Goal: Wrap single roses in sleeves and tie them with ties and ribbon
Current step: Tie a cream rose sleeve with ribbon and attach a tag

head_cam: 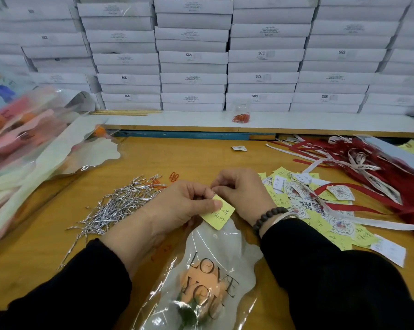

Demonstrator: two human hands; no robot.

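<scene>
A peach-orange rose (202, 285) lies in a clear plastic sleeve printed "LOVE YOU" (215, 253) on the orange wooden table (196, 160), bloom towards the person. At the sleeve's far end, the left hand (177, 206) pinches one small yellow paper note with handwriting (219, 215) between thumb and fingers; the right hand (239, 189) nips its top edge with curled fingertips. Left of the hands lies one heap of silver twist ties (116, 206), too many to count. To the right lie scattered yellow and white tags (320, 206) and a tangle of red and white ribbons (372, 163).
</scene>
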